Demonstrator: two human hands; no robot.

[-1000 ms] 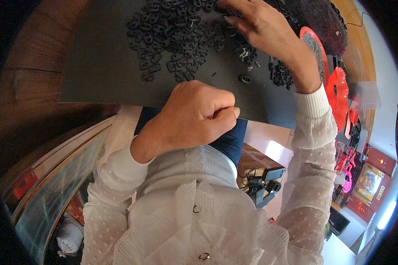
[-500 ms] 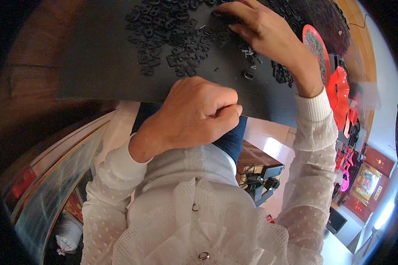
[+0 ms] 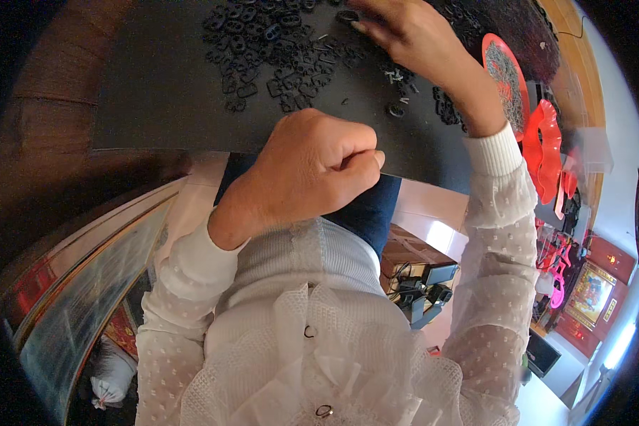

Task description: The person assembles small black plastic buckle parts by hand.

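Observation:
My left hand [image 3: 309, 167] is closed in a fist just off the near edge of the dark table [image 3: 156, 113]. Whatever it may hold is hidden inside the curled fingers. At the top of the picture, my right hand [image 3: 415, 42] reaches over the table, its fingers smeared by motion and partly cut off by the frame. A black oval piece [image 3: 346, 15] lies close to its fingertips. Left of that hand spreads a pile of small black oval and loop-shaped pieces [image 3: 263, 42]. Small silvery pins [image 3: 397, 74] and another black oval piece [image 3: 395, 110] lie below the right wrist.
On the right stands a red dish [image 3: 521, 106] filled with small grey metal bits, beside a wavy-rimmed red dish [image 3: 543, 153]. More black pieces [image 3: 445, 106] lie next to the right forearm. Under the table is a box [image 3: 419, 273] with black devices and cables.
My right hand has shifted up and slightly left, uncovering the black oval piece near its fingertips. My left fist stays closed and sits slightly higher in the picture.

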